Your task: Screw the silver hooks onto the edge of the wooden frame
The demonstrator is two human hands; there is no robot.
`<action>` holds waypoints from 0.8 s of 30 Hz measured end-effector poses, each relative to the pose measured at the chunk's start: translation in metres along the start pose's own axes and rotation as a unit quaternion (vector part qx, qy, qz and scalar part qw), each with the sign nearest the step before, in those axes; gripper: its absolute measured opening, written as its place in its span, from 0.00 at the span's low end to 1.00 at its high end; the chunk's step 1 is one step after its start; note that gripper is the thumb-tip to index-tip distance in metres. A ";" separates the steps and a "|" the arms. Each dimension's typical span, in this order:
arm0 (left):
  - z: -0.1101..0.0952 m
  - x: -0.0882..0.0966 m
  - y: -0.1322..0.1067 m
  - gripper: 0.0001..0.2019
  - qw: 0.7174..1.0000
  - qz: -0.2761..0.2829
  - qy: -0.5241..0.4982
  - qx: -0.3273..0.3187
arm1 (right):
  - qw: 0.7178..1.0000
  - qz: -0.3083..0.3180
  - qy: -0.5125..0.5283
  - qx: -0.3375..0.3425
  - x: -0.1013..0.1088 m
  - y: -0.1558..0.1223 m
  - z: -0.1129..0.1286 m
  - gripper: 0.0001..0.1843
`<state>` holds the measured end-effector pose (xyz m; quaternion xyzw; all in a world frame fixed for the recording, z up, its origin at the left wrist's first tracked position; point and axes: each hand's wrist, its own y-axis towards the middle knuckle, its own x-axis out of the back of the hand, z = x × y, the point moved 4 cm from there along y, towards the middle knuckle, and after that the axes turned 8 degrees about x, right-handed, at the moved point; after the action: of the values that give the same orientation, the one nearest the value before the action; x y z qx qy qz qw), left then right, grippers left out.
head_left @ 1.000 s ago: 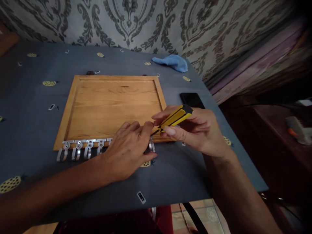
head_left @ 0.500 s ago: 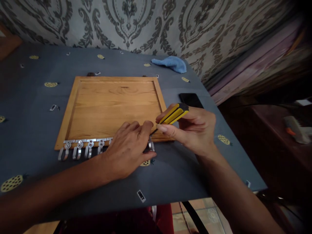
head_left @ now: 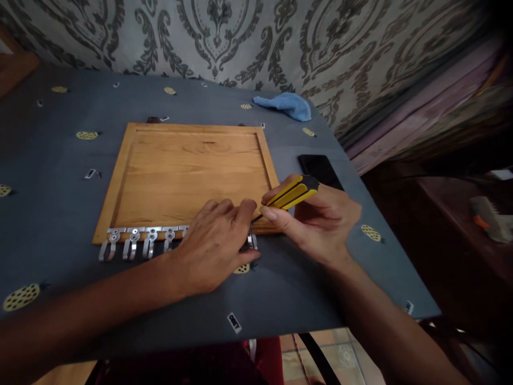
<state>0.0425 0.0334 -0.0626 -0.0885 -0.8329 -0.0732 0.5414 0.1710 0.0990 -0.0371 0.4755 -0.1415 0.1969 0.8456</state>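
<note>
A wooden board (head_left: 188,171) with a raised rim lies on the blue-grey table. Along its near edge runs a row of metal hooks (head_left: 136,241). My left hand (head_left: 214,248) rests over the right part of that row, fingers curled down onto a hook (head_left: 251,241) at the board's right corner. My right hand (head_left: 316,219) grips a yellow and black screwdriver (head_left: 290,193). Its dark shaft points down-left to the spot beside my left fingertips. The tip itself is hidden by my fingers.
A black phone (head_left: 320,168) lies just right of the board, behind my right hand. A blue cloth (head_left: 285,104) sits at the back near the patterned wall. The table edge (head_left: 385,214) drops off at the right, with dark furniture beyond.
My right hand has turned a little on the screwdriver handle and settled lower. My left hand has kept its place on the hooks.
</note>
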 end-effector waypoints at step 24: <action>0.000 0.001 0.000 0.25 1.000 -0.026 0.017 -0.003 | 0.997 -0.052 -0.048 -0.019 0.012 0.003 0.010 0.08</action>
<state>0.0425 0.0335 -0.0617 -0.0674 -0.8253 -0.0915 0.5532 0.1798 0.0944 -0.0249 0.4755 -0.1609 0.1268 0.8556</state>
